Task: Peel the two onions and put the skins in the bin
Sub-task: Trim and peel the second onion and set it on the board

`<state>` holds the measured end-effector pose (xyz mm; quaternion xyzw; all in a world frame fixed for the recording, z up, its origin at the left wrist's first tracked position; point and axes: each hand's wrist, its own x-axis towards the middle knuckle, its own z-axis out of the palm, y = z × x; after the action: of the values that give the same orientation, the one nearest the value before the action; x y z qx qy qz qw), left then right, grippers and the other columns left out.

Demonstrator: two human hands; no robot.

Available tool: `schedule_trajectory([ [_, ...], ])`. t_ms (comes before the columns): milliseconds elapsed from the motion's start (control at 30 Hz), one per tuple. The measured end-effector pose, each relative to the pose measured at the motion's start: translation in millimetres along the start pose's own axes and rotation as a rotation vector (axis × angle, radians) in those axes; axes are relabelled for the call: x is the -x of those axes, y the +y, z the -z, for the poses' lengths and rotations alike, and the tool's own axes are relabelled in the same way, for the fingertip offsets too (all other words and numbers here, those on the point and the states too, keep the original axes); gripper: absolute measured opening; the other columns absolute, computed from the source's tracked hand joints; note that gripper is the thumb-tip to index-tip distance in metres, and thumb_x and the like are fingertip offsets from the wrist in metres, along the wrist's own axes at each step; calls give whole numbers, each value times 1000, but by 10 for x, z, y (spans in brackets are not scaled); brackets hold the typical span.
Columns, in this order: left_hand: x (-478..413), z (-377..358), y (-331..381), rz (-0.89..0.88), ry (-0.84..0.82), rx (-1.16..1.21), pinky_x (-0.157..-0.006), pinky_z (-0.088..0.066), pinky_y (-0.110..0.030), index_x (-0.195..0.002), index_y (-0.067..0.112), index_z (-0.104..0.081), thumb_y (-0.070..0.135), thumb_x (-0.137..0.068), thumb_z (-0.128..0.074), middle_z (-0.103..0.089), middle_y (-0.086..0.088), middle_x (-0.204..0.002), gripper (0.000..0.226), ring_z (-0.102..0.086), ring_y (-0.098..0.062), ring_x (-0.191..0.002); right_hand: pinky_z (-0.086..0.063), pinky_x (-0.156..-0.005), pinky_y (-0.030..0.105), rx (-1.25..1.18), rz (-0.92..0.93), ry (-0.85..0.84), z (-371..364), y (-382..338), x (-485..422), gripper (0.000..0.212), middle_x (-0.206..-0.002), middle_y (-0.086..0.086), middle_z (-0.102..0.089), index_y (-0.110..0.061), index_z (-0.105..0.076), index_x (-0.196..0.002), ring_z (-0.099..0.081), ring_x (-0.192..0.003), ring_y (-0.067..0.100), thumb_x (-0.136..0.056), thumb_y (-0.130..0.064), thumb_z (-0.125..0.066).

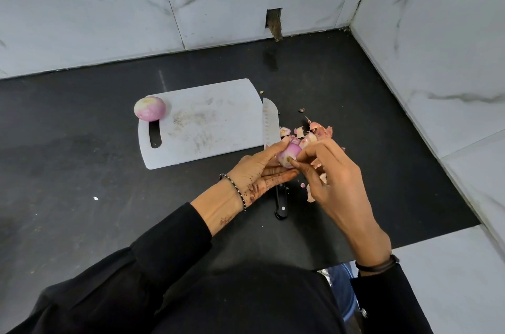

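Observation:
A peeled pink-white onion (149,108) rests on the far left corner of the white cutting board (207,120). A second onion (289,154), pink and mostly bare, is held just off the board's near right corner. My left hand (259,170) cradles it from below and the left. My right hand (333,172) pinches its surface with thumb and forefinger. Loose papery skins (318,130) lie in a pile on the counter just beyond my hands, with more skin pieces (310,193) under my right hand. No bin is clearly in view.
A knife lies along the board's right edge, blade (270,123) pointing away, black handle (282,205) below my hands. The black counter (82,159) ends at marble walls behind and to the right. A blue object (343,284) shows below the counter's front edge.

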<state>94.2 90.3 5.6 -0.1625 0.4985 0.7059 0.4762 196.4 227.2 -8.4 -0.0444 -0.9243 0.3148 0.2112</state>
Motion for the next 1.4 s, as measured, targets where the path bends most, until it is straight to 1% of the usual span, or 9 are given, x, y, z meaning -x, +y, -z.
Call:
schedule_trajectory([
  [67,-13,-18,-12,-23,45,21,-70,-62,-34,-120,-4,-62,24,-82,-77,-74,-22,-90,49,-74,-22,-75,-53,-57,40,157,11,27,-48,-26,37,7,-99,-2,-62,-12,-67,-99,-59,-82,16,-93,-9,-70],
  [167,-33,-40,-15,-46,87,41,-70,-62,-33,-121,-4,-61,22,-82,-78,-75,-19,-82,50,-74,-20,-71,-50,-48,41,293,60,83,-121,-90,78,4,-93,5,-63,-7,-67,-97,-60,-77,22,-92,-7,-68],
  [500,-64,-14,-32,-46,140,36,-69,-62,-34,-115,-4,-63,23,-81,-78,-75,-21,-85,46,-74,-25,-78,-50,-54,46,212,108,7,-132,-50,65,7,-93,8,-60,-3,-63,-98,-55,-76,25,-98,-8,-59],
  [633,-69,7,27,-53,147,20,-60,-61,-29,-105,0,-66,27,-82,-77,-74,-15,-75,37,-73,-20,-68,-53,-56,42,132,105,-8,-153,-105,103,12,-97,4,-61,-6,-65,-101,-58,-79,20,-100,-14,-57],
  [867,1,48,60,-26,37,64,-75,-62,-36,-119,0,-62,22,-86,-73,-70,-27,-105,42,-72,-31,-87,-56,-75,34,-14,-91,216,-37,6,94,12,-104,2,-68,-5,-72,-107,-65,-90,14,-96,-6,-69],
  [1000,7,65,52,-12,-2,102,-82,-59,-38,-105,3,-65,18,-88,-68,-73,-23,-89,22,-70,-33,-89,-58,-81,36,59,-164,184,2,128,95,16,-111,2,-68,-7,-73,-112,-65,-97,12,-97,-11,-67],
  [1200,31,65,57,-10,-47,126,-80,-59,-37,-101,2,-65,21,-90,-65,-72,-24,-90,21,-70,-33,-87,-55,-72,29,-13,-171,146,20,92,107,9,-101,-5,-63,-13,-71,-101,-62,-86,7,-93,-15,-72],
  [1300,26,71,57,7,-54,92,-80,-58,-35,-100,-2,-64,25,-91,-65,-72,-24,-90,28,-71,-30,-82,-55,-73,29,-119,-157,146,33,14,88,10,-100,-7,-65,-14,-71,-105,-64,-89,10,-95,-19,-71],
  [1400,48,77,63,12,-64,45,-76,-59,-33,-100,-1,-65,28,-92,-63,-73,-20,-88,31,-72,-24,-75,-54,-72,21,-219,-102,108,58,-95,50,20,-107,-8,-66,-15,-72,-111,-66,-93,10,-93,-23,-75],
])
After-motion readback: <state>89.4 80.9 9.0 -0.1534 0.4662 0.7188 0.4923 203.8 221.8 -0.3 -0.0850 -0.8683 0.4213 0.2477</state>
